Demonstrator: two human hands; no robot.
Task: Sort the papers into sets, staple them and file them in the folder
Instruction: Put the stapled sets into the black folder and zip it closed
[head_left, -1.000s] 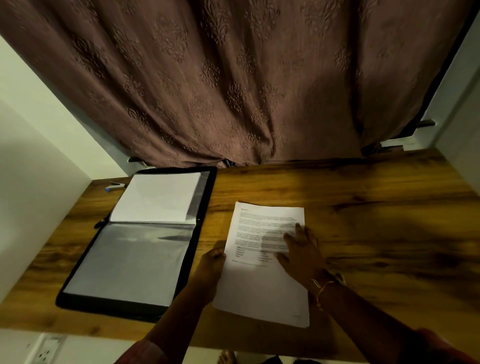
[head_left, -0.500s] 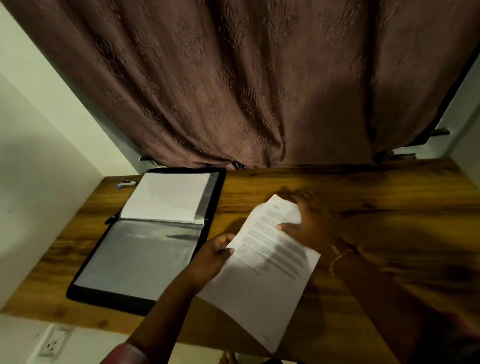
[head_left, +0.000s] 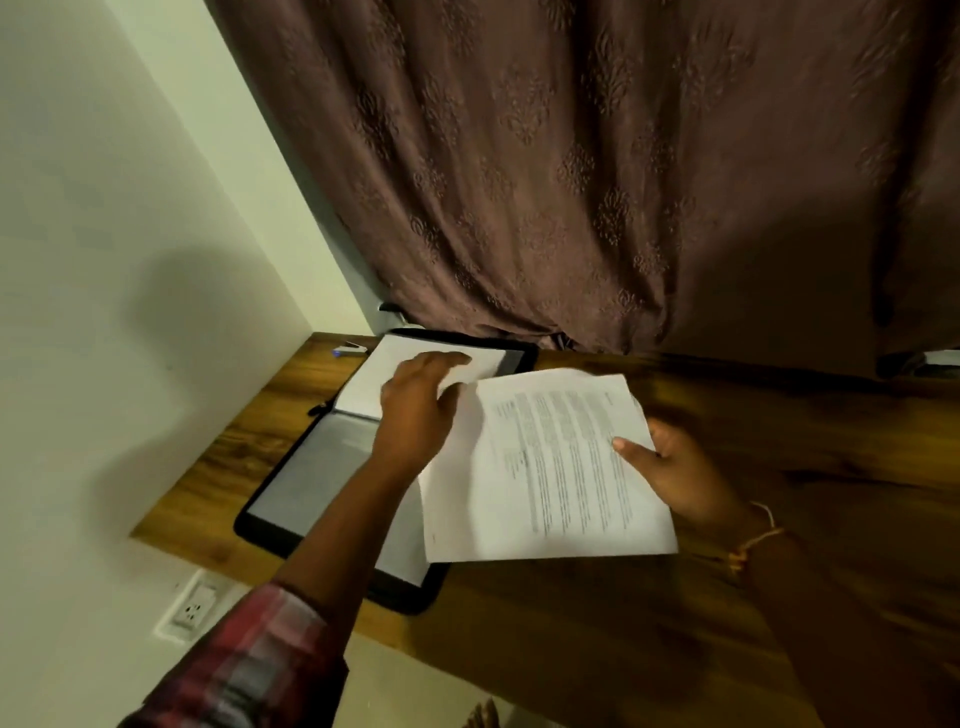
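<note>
While R hand (head_left: 675, 473) pinches papers (head_left: 545, 467) at their edge, thumb on top, lifted off table (head_left: 779, 415) partly over open folder (head_left: 291, 493), L hand (head_left: 421, 410), fingers straight, hovers over folder's upper sleeve, prob. to open it for filing.

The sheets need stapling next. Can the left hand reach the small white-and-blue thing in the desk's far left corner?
Probably yes: the left hand holds nothing, hovers over the open folder, and nothing stands between it and the white-and-blue thing beside the folder.
</note>
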